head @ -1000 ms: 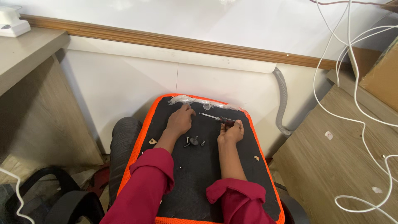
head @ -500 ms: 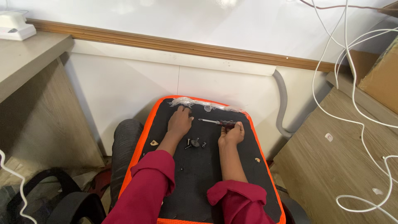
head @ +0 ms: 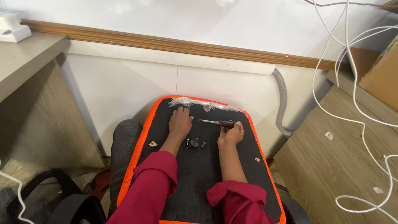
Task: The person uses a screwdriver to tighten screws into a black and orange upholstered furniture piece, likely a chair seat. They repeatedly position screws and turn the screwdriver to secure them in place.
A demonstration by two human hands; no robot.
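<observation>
A black board with an orange rim [head: 146, 124] lies across my lap. My left hand [head: 180, 122] rests flat on its far part, fingers together, holding nothing. My right hand [head: 231, 133] is curled around the dark handle of a screwdriver [head: 215, 122], whose metal shaft points left toward my left hand. Small dark screws and a round fitting [head: 193, 144] lie on the board between my wrists. A crumpled strip of clear plastic [head: 199, 103] lies along the board's far edge. Both arms wear dark red sleeves.
A white panel with a wooden ledge stands ahead. A grey hose [head: 283, 108] runs down at the right. A wooden desk top [head: 340, 166] with white cables [head: 352, 120] is at the right, another desk [head: 25, 62] at the left. Black chair parts [head: 70, 199] are at lower left.
The camera has tilted slightly, so the board sits a little lower in view. Both hands stay in nearly the same places on the board.
</observation>
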